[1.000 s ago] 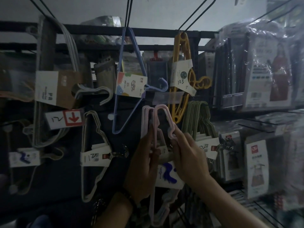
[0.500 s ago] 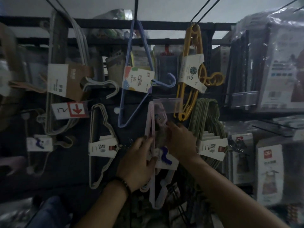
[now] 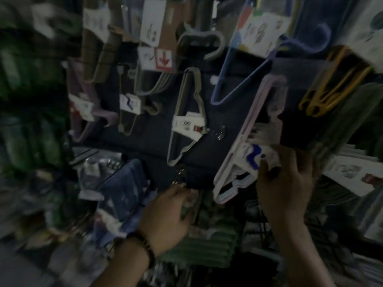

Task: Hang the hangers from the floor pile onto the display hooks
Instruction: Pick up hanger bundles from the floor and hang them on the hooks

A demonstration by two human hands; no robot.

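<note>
On the display wall, right hand (image 3: 284, 179) touches hanging pink hangers (image 3: 248, 139).

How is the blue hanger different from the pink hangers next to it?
The blue hanger is thin like wire, while the pink hangers look thicker and flatter. The blue hanger appears to hang alone; the pink hangers are a bundle with a paper label. No hand is on the blue hanger, but the right hand is at the pink bundle's label. Both hang on the dark display.
</note>
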